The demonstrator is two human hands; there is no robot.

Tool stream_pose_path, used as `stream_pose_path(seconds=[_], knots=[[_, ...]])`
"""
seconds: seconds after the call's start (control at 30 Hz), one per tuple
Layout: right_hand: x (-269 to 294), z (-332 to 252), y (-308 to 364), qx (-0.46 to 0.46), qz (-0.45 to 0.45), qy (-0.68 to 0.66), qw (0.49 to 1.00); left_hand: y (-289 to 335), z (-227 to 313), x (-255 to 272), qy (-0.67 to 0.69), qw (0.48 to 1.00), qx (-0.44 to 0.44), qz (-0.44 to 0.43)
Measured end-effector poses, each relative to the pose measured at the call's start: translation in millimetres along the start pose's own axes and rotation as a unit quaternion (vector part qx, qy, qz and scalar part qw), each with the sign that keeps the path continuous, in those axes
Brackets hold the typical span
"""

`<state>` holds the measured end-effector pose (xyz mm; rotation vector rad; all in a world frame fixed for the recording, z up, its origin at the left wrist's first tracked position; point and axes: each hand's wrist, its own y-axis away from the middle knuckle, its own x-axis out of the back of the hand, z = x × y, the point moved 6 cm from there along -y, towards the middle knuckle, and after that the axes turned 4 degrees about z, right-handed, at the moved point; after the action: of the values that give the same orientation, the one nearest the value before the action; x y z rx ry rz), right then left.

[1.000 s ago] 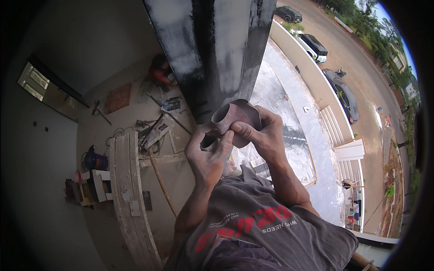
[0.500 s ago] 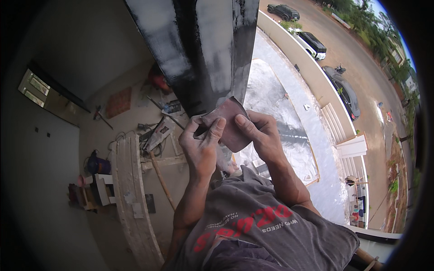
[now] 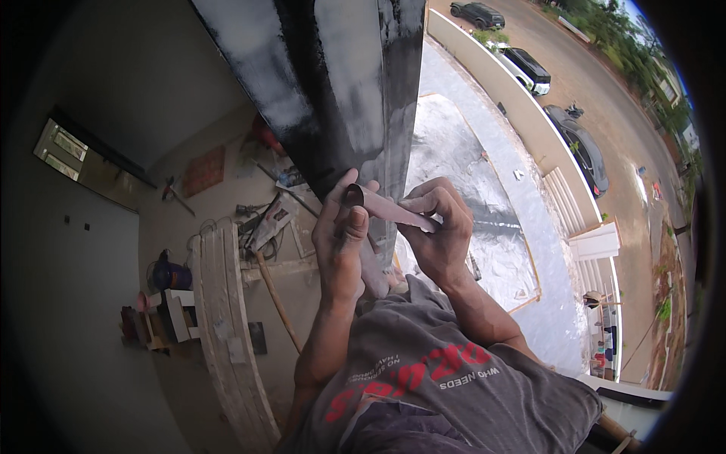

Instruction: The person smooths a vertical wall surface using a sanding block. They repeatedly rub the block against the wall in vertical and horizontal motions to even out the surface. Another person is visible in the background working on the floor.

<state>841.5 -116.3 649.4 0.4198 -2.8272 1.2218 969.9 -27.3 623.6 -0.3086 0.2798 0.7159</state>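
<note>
Beyond the column's right edge (image 3: 414, 83) you had open room; your left fingers (image 3: 355, 221) and right fingers (image 3: 437, 201) grasped the curled sheet (image 3: 391, 211) by opposite ends.

Curled sheet (image 3: 393, 211): mauve-grey outside, near-black within its open end. Column (image 3: 352, 76): black, with cloudy white lengthwise bands (soft and smeared at their edges). Shirt (image 3: 431, 333): charcoal, bearing red and white lettering. Planks (image 3: 221, 303): greyish tan, blotched white. Bucket (image 3: 171, 274): deep violet-blue. Ground covering (image 3: 445, 140): silvery white, dark-patched. Boundary wall (image 3: 499, 85): cream.
</note>
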Motion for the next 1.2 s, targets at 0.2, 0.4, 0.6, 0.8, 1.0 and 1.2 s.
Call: stream_pose_path(seconds=[0.2,0.4,0.6,0.8,1.0,1.2], knots=[[1,-30,5,0.207,-0.019,0.063,0.976,7,-24,3,0.232,0.968,0.099,-0.017],[5,-13,4,0.077,-0.086,-0.176,0.977,11,-18,1,0.223,0.969,0.106,-0.025],[18,20,5,-0.059,0.015,-0.123,0.991,14,-24,-1,0.061,0.981,0.172,-0.065],[13,3,-1,0.144,-0.045,0.001,0.989,14,-23,-1,0.063,0.98,0.175,-0.068],[8,5,-4,0.156,-0.158,0.036,0.974,12,-10,1,0.066,0.982,0.163,-0.061],[9,12,-5,0.143,-0.217,-0.032,0.965,10,-11,0,-0.015,0.994,0.112,0.01]])
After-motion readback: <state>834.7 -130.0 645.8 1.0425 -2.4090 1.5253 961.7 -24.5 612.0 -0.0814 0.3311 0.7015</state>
